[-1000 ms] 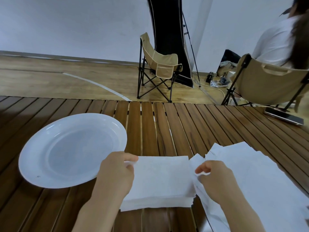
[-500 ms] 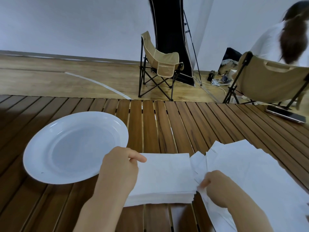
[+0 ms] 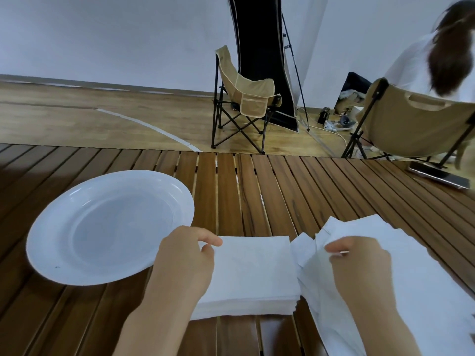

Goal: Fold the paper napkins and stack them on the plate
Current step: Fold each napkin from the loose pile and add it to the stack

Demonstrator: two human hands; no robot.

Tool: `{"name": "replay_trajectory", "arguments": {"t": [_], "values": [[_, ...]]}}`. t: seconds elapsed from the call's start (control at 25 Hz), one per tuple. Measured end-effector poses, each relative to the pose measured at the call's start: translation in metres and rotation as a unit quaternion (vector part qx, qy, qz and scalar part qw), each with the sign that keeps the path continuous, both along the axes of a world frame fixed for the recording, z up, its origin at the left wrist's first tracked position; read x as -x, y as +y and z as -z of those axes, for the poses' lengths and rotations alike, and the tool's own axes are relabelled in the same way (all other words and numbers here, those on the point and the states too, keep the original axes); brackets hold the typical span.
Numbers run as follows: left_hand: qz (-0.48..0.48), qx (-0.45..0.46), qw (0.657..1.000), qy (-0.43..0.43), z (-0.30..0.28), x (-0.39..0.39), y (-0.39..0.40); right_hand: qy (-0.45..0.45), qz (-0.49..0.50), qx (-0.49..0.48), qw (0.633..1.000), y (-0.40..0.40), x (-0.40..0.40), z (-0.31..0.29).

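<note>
My left fingers (image 3: pixel 209 240) pinch the napkin stack (image 3: pixel 253 273); right hand (image 3: pixel 359 265) grips loose napkins (image 3: pixel 424 286)
Empty plate (image 3: pixel 46 242) lies just left of my left hand (image 3: pixel 183 263), the nearer one

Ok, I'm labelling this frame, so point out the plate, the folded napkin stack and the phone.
plate (image 3: pixel 84 273): head view, on its near rim.
folded napkin stack (image 3: pixel 254 273): head view, middle of the top sheet.
phone (image 3: pixel 439 174): head view, middle of its screen, at the table's far right.
</note>
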State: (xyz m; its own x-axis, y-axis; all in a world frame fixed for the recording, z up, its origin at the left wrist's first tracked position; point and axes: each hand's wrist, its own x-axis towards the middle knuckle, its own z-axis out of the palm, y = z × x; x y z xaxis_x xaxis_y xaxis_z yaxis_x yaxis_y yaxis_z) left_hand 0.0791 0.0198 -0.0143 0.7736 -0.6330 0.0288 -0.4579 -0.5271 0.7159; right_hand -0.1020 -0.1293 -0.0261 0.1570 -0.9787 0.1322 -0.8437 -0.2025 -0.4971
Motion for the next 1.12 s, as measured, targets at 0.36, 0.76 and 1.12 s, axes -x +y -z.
{"name": "replay_trajectory", "arguments": {"t": [0.36,0.76,1.12], "values": [[0.019,0.018,0.999,-0.032,-0.002,-0.003,0.000,-0.269,-0.149,0.195,0.931,0.017,-0.018,-0.029],[0.141,0.119,0.980,0.079,-0.019,0.006,-0.003,-0.620,-0.193,-0.083,0.756,0.026,-0.009,-0.058],[0.162,0.241,0.953,0.081,-0.030,0.003,0.001,-0.605,-0.103,-0.205,0.763,0.021,-0.015,-0.046]]}}
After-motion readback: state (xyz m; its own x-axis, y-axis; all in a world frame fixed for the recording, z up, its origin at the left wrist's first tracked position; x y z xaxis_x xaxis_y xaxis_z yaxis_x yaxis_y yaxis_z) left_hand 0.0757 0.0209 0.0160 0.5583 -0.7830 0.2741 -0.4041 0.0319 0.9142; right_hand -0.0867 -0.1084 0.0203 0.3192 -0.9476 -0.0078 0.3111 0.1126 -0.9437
